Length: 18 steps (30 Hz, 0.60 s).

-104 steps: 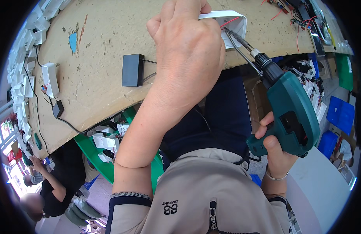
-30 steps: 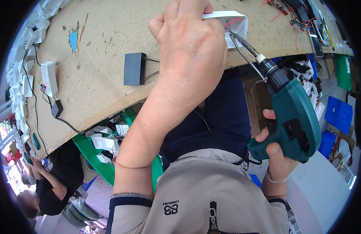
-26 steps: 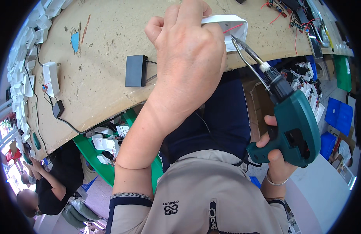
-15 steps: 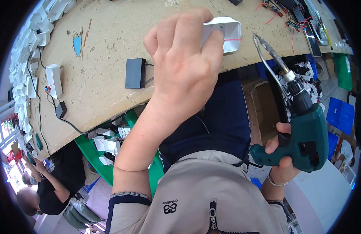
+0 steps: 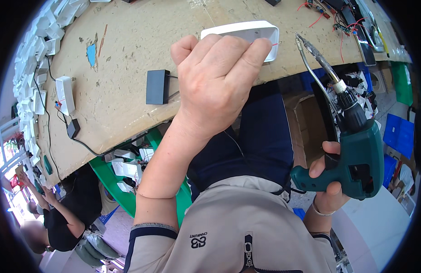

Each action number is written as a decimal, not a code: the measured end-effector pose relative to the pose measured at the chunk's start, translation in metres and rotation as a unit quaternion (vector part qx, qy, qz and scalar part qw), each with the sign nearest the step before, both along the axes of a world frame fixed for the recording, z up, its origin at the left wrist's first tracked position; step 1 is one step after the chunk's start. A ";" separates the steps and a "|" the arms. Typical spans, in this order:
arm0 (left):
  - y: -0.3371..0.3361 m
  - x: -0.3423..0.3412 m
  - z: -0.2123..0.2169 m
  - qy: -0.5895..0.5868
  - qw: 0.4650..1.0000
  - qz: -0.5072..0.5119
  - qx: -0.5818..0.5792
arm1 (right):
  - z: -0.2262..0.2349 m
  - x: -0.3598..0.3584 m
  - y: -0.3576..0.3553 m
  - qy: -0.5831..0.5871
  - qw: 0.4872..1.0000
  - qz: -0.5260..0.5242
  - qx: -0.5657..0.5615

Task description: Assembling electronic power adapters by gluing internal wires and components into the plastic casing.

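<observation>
A scuffed tan workbench [image 5: 128,91] is carrying a black box [image 5: 157,86] and wired boards, with another person sitting at lower left. The left hand [image 5: 215,86] is gripping a white plastic casing [image 5: 247,32] at the bench's near edge. The right hand [image 5: 329,182] is clutching a green power drill [image 5: 356,150] beside the bench, bit pointing up.

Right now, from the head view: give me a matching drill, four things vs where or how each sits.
Things:
1. white casing
2. green power driver
3. black box
4. white adapter

Places or states:
A. lies flat on the bench, left of the left hand, a thin wire at its side
B. held in the right hand, bit pointing up, off the bench
C. near the bench's left end, with short coloured wires at one end
D. at the bench's near edge, under the left hand fingertips

Pairs: 1-D, 2-B, 3-A, 4-C
</observation>
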<state>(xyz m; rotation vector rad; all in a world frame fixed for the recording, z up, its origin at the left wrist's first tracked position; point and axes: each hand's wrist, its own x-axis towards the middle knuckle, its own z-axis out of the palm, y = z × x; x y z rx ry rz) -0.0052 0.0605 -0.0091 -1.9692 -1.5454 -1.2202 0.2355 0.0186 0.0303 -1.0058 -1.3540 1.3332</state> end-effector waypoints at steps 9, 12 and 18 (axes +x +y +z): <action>0.008 0.000 0.003 0.027 0.995 0.088 0.032 | -0.002 -0.002 -0.001 -0.055 0.998 0.013 -0.016; 0.010 0.012 0.019 0.052 0.991 0.126 -0.014 | -0.007 -0.005 0.000 -0.065 0.997 0.002 -0.029; 0.008 0.011 0.030 0.038 0.984 0.118 -0.127 | -0.009 -0.008 0.006 -0.083 0.995 0.006 -0.050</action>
